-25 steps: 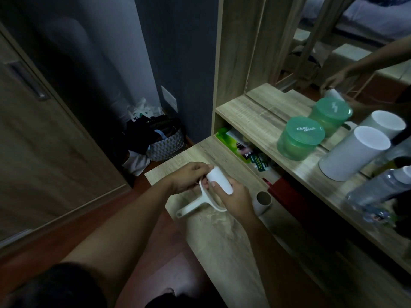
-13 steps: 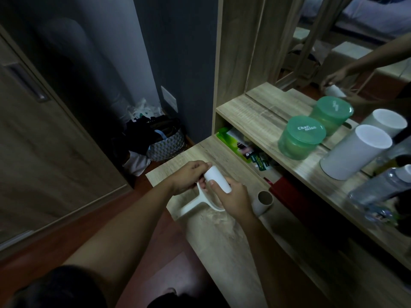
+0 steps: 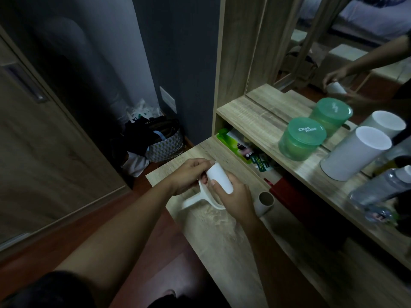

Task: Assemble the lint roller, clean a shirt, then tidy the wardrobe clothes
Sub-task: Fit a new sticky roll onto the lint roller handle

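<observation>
At centre frame the lint roller's roll [image 3: 220, 177] and handle [image 3: 201, 200] are white. Beside them lies a brown cardboard tube [image 3: 264, 202] on the pale wood-grain desk [image 3: 222, 236]. At right sit a translucent green tub [image 3: 301, 138] with white lettering and a white cylinder [image 3: 353, 153]. Left of centre, a basket [image 3: 165, 147] shows a white-and-dark scale pattern against a dark grey wall [image 3: 178, 52]. The floor [image 3: 155, 274] is reddish brown.

The wooden desk [image 3: 222, 236] carries a cardboard tube [image 3: 265, 202] (seemingly lying on its side).
</observation>
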The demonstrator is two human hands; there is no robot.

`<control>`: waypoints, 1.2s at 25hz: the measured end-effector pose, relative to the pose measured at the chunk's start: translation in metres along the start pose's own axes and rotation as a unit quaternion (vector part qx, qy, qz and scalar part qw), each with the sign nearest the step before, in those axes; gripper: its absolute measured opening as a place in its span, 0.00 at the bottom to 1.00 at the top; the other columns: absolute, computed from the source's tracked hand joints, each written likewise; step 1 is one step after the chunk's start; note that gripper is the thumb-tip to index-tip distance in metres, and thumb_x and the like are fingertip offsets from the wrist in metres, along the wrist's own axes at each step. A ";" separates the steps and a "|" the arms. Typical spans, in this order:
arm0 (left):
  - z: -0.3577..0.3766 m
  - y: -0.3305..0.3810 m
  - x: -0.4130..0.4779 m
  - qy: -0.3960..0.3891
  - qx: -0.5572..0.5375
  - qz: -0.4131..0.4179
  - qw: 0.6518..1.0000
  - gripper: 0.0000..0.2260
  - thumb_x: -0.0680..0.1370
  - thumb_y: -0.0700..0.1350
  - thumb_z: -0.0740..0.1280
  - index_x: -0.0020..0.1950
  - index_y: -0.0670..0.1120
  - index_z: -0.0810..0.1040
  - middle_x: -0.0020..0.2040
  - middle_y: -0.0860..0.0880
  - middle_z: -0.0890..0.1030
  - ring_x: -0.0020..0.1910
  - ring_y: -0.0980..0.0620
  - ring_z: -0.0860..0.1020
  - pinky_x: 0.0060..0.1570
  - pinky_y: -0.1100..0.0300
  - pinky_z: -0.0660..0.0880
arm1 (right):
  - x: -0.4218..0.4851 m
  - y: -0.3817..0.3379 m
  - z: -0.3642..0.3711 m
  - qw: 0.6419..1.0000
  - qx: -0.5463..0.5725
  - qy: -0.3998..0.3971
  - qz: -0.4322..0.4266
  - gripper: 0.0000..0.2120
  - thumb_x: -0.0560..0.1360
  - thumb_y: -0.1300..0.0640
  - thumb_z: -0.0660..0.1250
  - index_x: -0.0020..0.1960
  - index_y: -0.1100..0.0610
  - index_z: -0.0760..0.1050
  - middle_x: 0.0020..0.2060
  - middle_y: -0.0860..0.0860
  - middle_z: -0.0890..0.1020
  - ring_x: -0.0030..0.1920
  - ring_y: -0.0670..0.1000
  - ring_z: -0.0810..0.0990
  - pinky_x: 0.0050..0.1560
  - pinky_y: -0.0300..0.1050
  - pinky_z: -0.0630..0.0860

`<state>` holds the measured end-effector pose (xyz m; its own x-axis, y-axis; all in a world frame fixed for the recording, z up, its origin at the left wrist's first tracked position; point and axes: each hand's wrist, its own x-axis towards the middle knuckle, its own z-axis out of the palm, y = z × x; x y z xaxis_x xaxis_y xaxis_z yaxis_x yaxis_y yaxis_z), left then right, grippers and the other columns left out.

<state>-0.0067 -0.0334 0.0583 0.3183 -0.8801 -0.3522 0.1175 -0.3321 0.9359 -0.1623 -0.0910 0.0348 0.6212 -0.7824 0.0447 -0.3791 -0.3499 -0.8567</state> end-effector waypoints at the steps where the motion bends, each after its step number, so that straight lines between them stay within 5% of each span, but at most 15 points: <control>1: 0.001 -0.002 -0.001 0.005 0.012 0.001 1.000 0.13 0.80 0.48 0.61 0.39 0.44 0.75 0.29 0.45 0.72 0.26 0.55 0.70 0.25 0.65 0.64 | -0.001 0.000 0.001 1.000 -0.001 -0.003 -0.002 0.17 0.71 0.42 0.68 0.55 0.51 0.77 0.40 0.47 0.80 0.41 0.46 0.79 0.42 0.45 0.77; 7: -0.010 -0.004 0.000 -0.028 0.153 0.020 0.988 0.13 0.81 0.46 0.56 0.45 0.40 0.74 0.32 0.49 0.72 0.31 0.53 0.69 0.30 0.61 0.65 | -0.004 0.006 0.003 1.000 -0.015 0.003 -0.002 0.20 0.66 0.36 0.67 0.48 0.50 0.79 0.37 0.49 0.82 0.39 0.46 0.80 0.41 0.49 0.79; 12: -0.006 0.007 0.010 -0.027 0.228 0.017 0.973 0.11 0.80 0.42 0.55 0.51 0.40 0.75 0.35 0.50 0.73 0.33 0.56 0.71 0.31 0.64 0.70 | 0.002 0.005 0.004 0.999 -0.052 0.017 0.004 0.18 0.69 0.41 0.69 0.50 0.54 0.79 0.39 0.50 0.82 0.39 0.46 0.79 0.42 0.40 0.75; 17: -0.002 0.006 0.014 -0.027 0.176 0.018 0.984 0.11 0.81 0.47 0.55 0.41 0.51 0.73 0.32 0.48 0.74 0.30 0.55 0.73 0.31 0.60 0.67 | 0.001 0.003 0.008 0.997 -0.048 0.054 -0.006 0.16 0.72 0.46 0.69 0.52 0.57 0.79 0.41 0.51 0.82 0.41 0.48 0.79 0.44 0.40 0.75; 21: 0.002 0.002 0.016 -0.043 0.087 0.002 0.995 0.11 0.80 0.46 0.58 0.40 0.45 0.74 0.29 0.48 0.71 0.26 0.56 0.69 0.28 0.62 0.62 | -0.002 0.008 0.011 0.997 -0.037 0.011 0.065 0.22 0.73 0.42 0.66 0.61 0.53 0.71 0.48 0.47 0.77 0.49 0.49 0.78 0.49 0.43 0.74; 25: -0.004 -0.009 0.020 -0.072 0.044 -0.007 0.996 0.14 0.80 0.49 0.61 0.44 0.39 0.77 0.28 0.51 0.72 0.27 0.57 0.70 0.30 0.63 0.63 | -0.001 0.007 0.002 0.992 0.053 -0.053 0.106 0.28 0.72 0.46 0.68 0.68 0.49 0.62 0.55 0.46 0.74 0.52 0.48 0.76 0.42 0.35 0.71; 30: 0.000 -0.008 0.024 -0.095 0.004 -0.005 0.995 0.14 0.80 0.47 0.61 0.45 0.38 0.77 0.31 0.48 0.74 0.31 0.54 0.72 0.36 0.62 0.69 | 0.009 0.002 0.001 0.994 0.066 -0.068 0.062 0.27 0.71 0.45 0.66 0.67 0.42 0.61 0.58 0.42 0.70 0.59 0.48 0.73 0.59 0.48 0.73</control>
<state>0.0002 -0.0515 0.0429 0.1341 -0.9247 -0.3562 0.1110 -0.3432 0.9327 -0.1569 -0.0978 0.0324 0.6661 -0.7349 -0.1273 -0.3711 -0.1784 -0.9113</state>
